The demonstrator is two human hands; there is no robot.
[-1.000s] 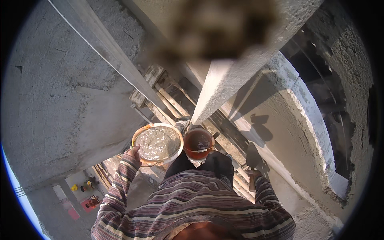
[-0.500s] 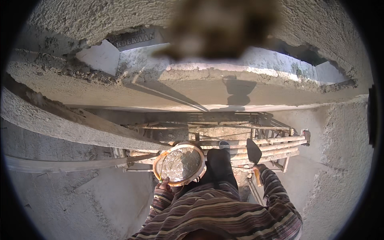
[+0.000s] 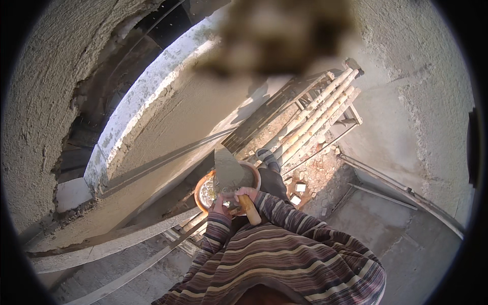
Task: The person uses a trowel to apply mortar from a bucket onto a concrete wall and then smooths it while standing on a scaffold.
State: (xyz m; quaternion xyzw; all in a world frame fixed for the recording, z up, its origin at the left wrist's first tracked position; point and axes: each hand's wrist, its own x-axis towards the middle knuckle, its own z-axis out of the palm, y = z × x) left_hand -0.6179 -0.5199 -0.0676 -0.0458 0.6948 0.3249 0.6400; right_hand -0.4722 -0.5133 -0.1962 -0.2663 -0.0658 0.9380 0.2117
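Note:
An orange-rimmed bucket (image 3: 199,189) with wet grey mortar in it is in front of my body. My left hand (image 3: 219,206) is closed on its near rim. In my right hand (image 3: 247,193) is a trowel (image 3: 229,170), held by its wooden handle. The trowel's broad grey blade lies over the bucket and points away from me, hiding part of the mortar. My two hands are close together at the near side of the bucket. A foot in a sandal (image 3: 268,158) shows just beyond it.
Bamboo-pole scaffolding (image 3: 320,119) runs off to the far right. Rubble and broken tile pieces (image 3: 301,187) lie below. A plastered ledge (image 3: 168,137) with a white top borders an opening at left. A long beam (image 3: 122,246) crosses at lower left. A blurred dark shape hides the top middle.
My view has turned, so the ledge and poles now slant. My right hand has brought the trowel from out at the right to over the bucket. My left hand stays at the bucket.

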